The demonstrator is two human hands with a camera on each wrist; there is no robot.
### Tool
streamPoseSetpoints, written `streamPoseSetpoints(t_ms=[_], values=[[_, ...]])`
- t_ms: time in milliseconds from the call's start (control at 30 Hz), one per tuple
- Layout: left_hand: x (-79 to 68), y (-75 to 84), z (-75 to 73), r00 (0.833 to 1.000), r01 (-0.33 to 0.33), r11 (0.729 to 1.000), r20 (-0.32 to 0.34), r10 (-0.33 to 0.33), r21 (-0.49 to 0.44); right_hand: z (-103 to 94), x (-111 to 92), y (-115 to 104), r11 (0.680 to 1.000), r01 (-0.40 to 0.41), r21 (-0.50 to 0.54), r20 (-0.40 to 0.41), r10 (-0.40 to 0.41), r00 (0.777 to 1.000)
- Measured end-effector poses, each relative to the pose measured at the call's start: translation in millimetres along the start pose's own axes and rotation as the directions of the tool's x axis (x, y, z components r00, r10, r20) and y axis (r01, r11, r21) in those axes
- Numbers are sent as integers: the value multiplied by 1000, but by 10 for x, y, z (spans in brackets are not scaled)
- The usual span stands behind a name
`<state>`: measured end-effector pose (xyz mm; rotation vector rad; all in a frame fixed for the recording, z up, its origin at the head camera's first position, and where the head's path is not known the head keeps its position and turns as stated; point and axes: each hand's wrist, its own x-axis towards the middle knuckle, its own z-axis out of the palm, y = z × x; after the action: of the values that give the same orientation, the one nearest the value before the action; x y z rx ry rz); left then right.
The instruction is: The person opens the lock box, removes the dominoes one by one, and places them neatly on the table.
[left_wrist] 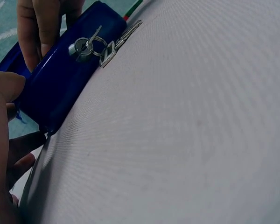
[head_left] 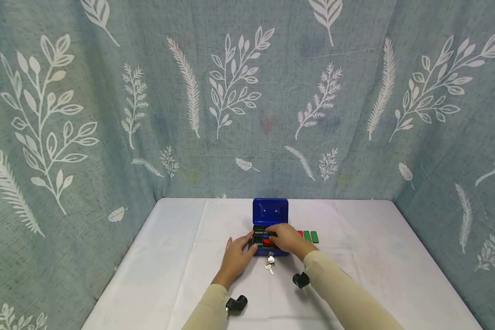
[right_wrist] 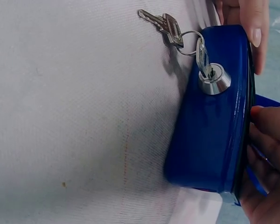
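While the box (right_wrist: 207, 135) stands open, lid (head_left: 270, 210) raised, in the lower middle of the head view, the left hand (head_left: 236, 256) touches its left side, grip wide; the right hand (head_left: 289, 238) reaches inside over the black tray (head_left: 258, 240), and whether its grip holds anything I cannot tell; a key (right_wrist: 202, 52) stands in the front lock (right_wrist: 219, 84); to the right, a red block (head_left: 300, 233) and two green blocks (head_left: 315, 237) lie on the bench (head_left: 354, 270).

Shows no readable text, label, brand or number on the blue box (right_wrist: 203, 135), its lock (right_wrist: 216, 85) or the keys (right_wrist: 172, 30); bears, on the right sleeve (head_left: 342, 293), just a faint dark mark (head_left: 345, 272), too tiny to make out.
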<state>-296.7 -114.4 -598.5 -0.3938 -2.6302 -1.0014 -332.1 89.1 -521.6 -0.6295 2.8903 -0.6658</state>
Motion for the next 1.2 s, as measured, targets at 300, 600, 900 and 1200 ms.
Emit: streamPoseSetpoints(t_ms=[300,600,900,1200], values=[[-19,19,-21,999,-26,1000,-23,26,-16,28,-6,-12,999,34,-19,-8,-34,999],[-22,23,-14,1000,-16,1000,-21,16,-15,24,-2,-40,1000,16,7,17,-16,1000],[-22,21,-3,1000,-10,1000,-15,10,-4,14,-6,-34,999,33,19,20,-34,999],[-20,41,-16,1000,-19,1000,-22,19,-5,20,2,-19,999,30,29,13,-31,999]])
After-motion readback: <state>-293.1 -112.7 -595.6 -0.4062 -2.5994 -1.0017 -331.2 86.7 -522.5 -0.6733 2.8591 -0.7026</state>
